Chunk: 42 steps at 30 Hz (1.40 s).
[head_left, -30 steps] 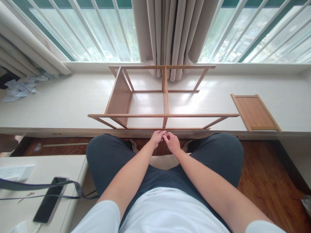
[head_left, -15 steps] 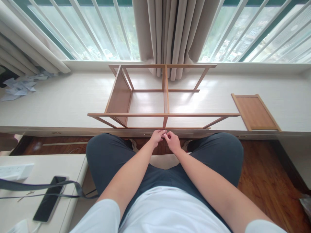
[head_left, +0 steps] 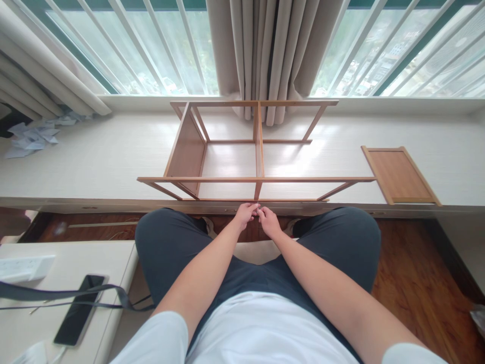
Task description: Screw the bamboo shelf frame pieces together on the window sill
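My left hand [head_left: 246, 214] and my right hand [head_left: 268, 221] meet fingertip to fingertip between my knees, just below the front edge of the white ledge. Both are closed in a pinch around something too small to make out. Right beyond them a wooden shelf frame [head_left: 242, 180] lies on its side on the ledge. One brown panel [head_left: 185, 146] is fitted in its left part, and a middle piece [head_left: 259, 146] crosses it. The right part of the frame has no panel in it.
A separate wooden panel [head_left: 401, 174] lies on the white ledge [head_left: 94, 156] at right. Torn paper [head_left: 32, 139] is heaped at far left. Beside my left knee, a white table [head_left: 30, 318] carries a phone [head_left: 79, 308], a power strip [head_left: 26, 268] and a dark strap [head_left: 49, 291].
My right fingers have shifted very slightly against the left ones. The frame and the panels stay where they were.
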Tool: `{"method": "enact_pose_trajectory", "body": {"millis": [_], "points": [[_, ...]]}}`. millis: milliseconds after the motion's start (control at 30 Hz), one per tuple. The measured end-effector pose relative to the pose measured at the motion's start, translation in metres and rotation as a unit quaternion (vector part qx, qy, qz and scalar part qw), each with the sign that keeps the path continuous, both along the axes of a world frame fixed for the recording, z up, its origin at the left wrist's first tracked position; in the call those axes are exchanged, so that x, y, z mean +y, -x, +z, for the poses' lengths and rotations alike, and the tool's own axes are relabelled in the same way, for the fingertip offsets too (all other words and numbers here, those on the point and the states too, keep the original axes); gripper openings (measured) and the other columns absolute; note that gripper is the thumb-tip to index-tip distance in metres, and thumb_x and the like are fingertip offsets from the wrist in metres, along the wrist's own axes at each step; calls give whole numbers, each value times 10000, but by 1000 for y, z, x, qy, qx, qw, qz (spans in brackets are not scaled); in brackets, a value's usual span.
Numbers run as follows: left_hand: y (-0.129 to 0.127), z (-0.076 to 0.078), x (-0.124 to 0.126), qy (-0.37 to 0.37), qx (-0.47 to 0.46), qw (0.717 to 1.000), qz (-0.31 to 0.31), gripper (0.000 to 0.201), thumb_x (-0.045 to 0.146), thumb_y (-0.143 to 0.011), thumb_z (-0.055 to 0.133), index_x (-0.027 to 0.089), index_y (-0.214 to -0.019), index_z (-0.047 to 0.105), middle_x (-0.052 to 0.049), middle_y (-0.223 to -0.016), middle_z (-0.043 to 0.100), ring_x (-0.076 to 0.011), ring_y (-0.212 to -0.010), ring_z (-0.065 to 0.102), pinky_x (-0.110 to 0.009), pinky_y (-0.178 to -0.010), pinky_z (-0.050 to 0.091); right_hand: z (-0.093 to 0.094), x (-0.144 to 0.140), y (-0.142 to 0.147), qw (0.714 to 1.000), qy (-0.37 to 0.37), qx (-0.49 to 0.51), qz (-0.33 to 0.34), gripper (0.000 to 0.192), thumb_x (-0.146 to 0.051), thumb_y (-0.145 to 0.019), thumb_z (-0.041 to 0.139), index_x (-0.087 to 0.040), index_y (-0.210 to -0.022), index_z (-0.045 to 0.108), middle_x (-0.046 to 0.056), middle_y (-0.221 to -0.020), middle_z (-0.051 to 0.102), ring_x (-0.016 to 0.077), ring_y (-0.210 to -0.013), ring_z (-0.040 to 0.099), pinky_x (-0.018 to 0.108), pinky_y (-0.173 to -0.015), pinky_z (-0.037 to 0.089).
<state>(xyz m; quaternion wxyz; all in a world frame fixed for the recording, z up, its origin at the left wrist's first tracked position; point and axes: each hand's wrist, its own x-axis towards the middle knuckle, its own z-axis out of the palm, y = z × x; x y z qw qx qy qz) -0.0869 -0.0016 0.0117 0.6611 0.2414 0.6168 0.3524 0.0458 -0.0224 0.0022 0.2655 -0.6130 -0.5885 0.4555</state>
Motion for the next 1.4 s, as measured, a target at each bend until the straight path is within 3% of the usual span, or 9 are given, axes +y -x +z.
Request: {"method": "enact_pose_trajectory", "body": {"millis": [600, 867, 1400], "points": [[-2, -4, -4, -15, 9, 1000, -10, 256, 359, -719, 767, 142, -851, 734, -44, -745, 669, -89, -629, 545, -185, -533, 343, 4, 1, -1, 998, 41, -44, 14, 315, -405, -926, 379, -233, -738, 565, 8, -676, 621, 183, -655, 554, 276, -638, 366], [0, -2, -5, -15, 12, 1000, -6, 271, 364, -746, 728, 154, -914, 758, -74, -831, 713, -110, -681, 576, -205, -567, 355, 10, 0, 0, 997, 5, -78, -3, 345, -499, -896, 468, -230, -701, 564, 8, -663, 613, 177, -634, 527, 268, -619, 350], [0, 4, -4, -11, 6, 1000, -4, 272, 355, -758, 719, 155, -937, 761, -70, -831, 716, -121, -703, 592, -229, -605, 371, 17, -2, 2, 998, -26, -61, 0, 261, -437, -865, 522, -234, -702, 543, -13, -648, 599, 163, -604, 505, 263, -602, 347]]}}
